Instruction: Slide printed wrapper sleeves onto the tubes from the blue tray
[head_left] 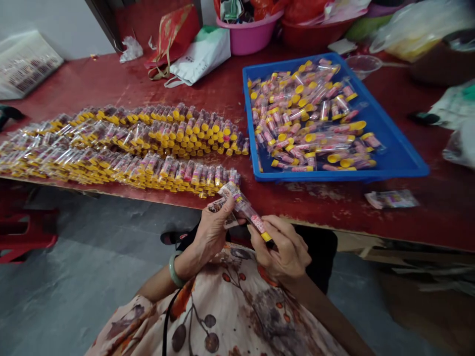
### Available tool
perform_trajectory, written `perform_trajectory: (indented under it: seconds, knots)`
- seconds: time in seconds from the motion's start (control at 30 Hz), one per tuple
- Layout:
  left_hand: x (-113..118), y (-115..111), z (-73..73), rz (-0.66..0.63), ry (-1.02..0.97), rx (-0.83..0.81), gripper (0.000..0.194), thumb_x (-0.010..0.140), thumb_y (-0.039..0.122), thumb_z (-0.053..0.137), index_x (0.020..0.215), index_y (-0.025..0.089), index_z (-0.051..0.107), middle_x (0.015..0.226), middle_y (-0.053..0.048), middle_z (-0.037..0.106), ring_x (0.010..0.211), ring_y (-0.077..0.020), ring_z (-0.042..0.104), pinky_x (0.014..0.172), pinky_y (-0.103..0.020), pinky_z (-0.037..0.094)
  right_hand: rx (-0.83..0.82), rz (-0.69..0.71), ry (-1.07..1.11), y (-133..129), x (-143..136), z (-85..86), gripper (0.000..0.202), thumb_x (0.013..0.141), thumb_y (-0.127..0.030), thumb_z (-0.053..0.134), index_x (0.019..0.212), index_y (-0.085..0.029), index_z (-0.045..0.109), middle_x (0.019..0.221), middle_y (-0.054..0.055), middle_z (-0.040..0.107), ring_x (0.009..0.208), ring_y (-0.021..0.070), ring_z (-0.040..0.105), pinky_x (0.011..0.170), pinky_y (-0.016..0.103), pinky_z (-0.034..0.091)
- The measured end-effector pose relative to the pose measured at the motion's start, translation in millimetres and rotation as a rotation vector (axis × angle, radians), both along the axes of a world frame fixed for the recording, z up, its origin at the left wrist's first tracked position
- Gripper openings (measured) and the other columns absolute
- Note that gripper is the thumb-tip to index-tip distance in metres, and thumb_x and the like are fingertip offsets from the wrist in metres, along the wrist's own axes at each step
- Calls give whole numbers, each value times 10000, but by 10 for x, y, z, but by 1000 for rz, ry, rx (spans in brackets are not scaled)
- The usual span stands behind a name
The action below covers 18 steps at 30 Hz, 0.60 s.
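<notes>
Between my hands is a clear plastic tube [256,221] with a yellow cap and pink contents, tilted down to the right. My left hand [215,225], with a pale green bangle at the wrist, is closed on a small printed packet [223,210] and touches the tube's upper end. The fingers of my right hand [284,247] grip the tube near its yellow cap. Left of my hands, stacked rows of similar yellow-capped tubes [166,173] lie along the table edge. A blue tray [397,158] to the right holds a loose heap of such tubes.
The red table [315,202] spans the view. A flat packet [392,199] lies near its front edge at right. Behind are a pink basin [250,37], a red bag [178,34], a white bag [202,54] and plastic bags. A red stool [27,237] stands at lower left.
</notes>
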<state>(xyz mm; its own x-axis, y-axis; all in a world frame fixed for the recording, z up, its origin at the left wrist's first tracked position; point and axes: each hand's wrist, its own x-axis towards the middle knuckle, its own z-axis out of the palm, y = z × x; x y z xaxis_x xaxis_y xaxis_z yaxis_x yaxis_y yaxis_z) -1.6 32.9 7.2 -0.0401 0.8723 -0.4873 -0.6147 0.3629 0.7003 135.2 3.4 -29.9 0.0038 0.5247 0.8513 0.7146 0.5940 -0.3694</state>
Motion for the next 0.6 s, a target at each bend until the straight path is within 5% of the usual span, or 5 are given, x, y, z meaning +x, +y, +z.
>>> perform_trajectory:
  seconds: [0.4,0.5,0.6]
  knots:
    - [12,-38,-19,-17,25,67,291,561,291,888,748,138,725,706,-2,697,608,-98,610,654,-223,508,128,-42,-241,15,-43,-52,369,703,-134,808,1035,-176,653,898,79,729,749,183,703,609,253,562]
    - [7,-47,-14,-71,11,53,295,548,277,895,742,136,725,695,-8,699,602,-103,612,636,-220,506,18,81,-127,11,-13,9,399,726,-91,770,1093,-182,642,951,86,702,871,208,696,701,281,577]
    - [-25,-52,-17,-118,-11,40,257,584,286,880,728,147,719,673,-1,687,591,-101,612,614,-214,511,-273,347,52,34,76,119,410,826,-125,658,1225,-188,584,1091,114,650,981,221,666,793,342,583]
